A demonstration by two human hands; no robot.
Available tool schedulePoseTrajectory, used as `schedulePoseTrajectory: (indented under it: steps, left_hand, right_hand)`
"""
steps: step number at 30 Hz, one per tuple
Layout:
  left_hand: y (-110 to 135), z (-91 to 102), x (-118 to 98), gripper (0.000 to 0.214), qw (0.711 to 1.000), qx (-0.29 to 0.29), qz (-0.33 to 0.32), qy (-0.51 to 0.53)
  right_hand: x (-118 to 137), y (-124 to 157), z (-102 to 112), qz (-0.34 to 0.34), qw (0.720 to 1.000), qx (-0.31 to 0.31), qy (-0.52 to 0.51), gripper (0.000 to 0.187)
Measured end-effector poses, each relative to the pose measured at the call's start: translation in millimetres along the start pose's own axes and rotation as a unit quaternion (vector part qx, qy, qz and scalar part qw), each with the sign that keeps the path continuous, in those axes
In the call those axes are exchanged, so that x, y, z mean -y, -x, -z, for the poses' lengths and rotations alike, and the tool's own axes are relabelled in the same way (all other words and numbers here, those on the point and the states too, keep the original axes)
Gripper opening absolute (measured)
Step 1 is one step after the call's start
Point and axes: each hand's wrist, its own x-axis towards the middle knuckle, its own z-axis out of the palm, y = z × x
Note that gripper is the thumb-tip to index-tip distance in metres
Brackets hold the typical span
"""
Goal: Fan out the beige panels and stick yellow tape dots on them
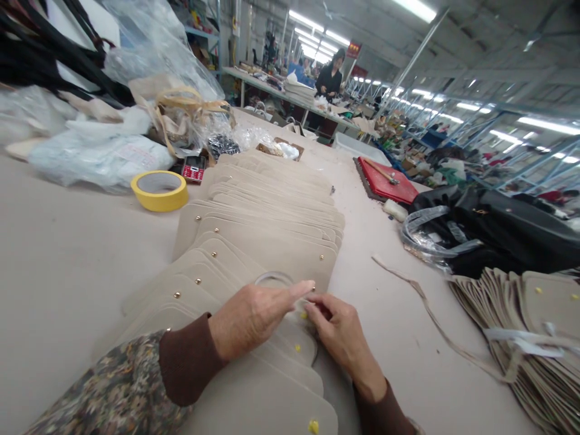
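Observation:
Overlapping beige panels [272, 241] with rounded corners are fanned down the table, several with small metal studs. My left hand [256, 317] is over the panels, fingers stretched to the right, closed around a pale ring like a narrow tape roll [274, 276]. Its lower part is hidden behind that hand. My right hand [338, 329] is closed in a pinch at the panels' right edge, its fingertips close to the left fingers. What they pinch is too small to make out. Yellow bits [298, 347] stick to the nearer panels by their right edge.
A yellow tape roll [159, 191] lies at left, before plastic-wrapped bundles [99, 154]. On the right are a tied stack of beige panels [507, 350], a black bag [507, 223] and a hammer [383, 172] on a red pad [403, 184]. A person [329, 78] stands farther back.

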Motion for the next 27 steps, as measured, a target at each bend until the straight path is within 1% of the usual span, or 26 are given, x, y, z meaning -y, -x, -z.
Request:
schedulePoseTrajectory:
  steps: [2,3,6,8,11,13,15,17,19,21,23,24,25,27]
  left_hand:
    - [-0.5,-1.7,-2.5,0.043,1.000,0.000,0.008,-0.017]
    - [-0.8,-2.5,-3.6,0.042,1.000,-0.002,0.010,-0.027]
    - [-1.0,-5.1,-6.0,0.040,0.999,-0.006,-0.001,-0.045]
    - [0.1,-7.0,-7.1,0.039,0.999,-0.006,-0.009,-0.045]
    - [2.8,-9.6,-9.9,0.038,0.999,-0.001,-0.015,-0.039]
    - [3.8,-10.4,-12.9,0.034,0.999,0.012,-0.008,-0.031]
    - [3.3,-10.1,-15.8,0.023,0.999,0.034,0.012,-0.018]
    - [1.5,-9.2,-17.3,0.011,0.998,0.044,0.033,-0.014]
    - [-1.1,-8.3,-17.0,0.015,0.998,0.036,0.036,-0.021]
    - [-4.4,-7.9,-16.3,0.020,0.999,0.024,0.029,-0.032]
    - [-8.3,-7.9,-17.0,0.024,0.999,0.017,0.014,-0.049]
    - [-10.4,-7.9,-18.2,0.025,0.998,0.011,0.001,-0.056]
    - [-12.8,-7.8,-19.8,0.026,0.998,0.002,-0.015,-0.058]
    - [-18.0,-7.0,-22.9,0.027,0.997,-0.015,-0.051,-0.051]
  right_hand:
    - [4.0,1.1,-1.0,0.074,0.995,-0.058,-0.024,0.016]
    - [6.6,1.6,-2.0,0.114,0.990,-0.076,-0.027,0.017]
    - [13.5,2.2,-5.6,0.210,0.974,-0.082,-0.009,0.018]
    - [15.0,2.4,-8.1,0.248,0.966,-0.078,0.002,0.019]
    - [12.8,4.0,-12.2,0.272,0.959,-0.080,0.015,0.020]
    - [10.5,6.0,-14.9,0.276,0.956,-0.098,0.032,0.018]
    - [9.0,8.0,-17.2,0.274,0.953,-0.123,0.044,0.016]
    - [8.8,9.7,-18.7,0.268,0.951,-0.142,0.050,0.016]
    - [9.6,11.0,-19.6,0.250,0.955,-0.154,0.048,0.017]
    - [11.3,11.6,-20.6,0.197,0.968,-0.153,0.017,0.015]
    - [13.2,11.2,-21.3,0.097,0.984,-0.134,-0.063,0.012]
    - [13.9,10.3,-21.2,0.038,0.985,-0.117,-0.117,0.010]
    - [14.1,9.0,-20.7,-0.019,0.979,-0.100,-0.174,0.010]
    - [12.1,5.0,-17.7,-0.108,0.954,-0.076,-0.269,0.014]
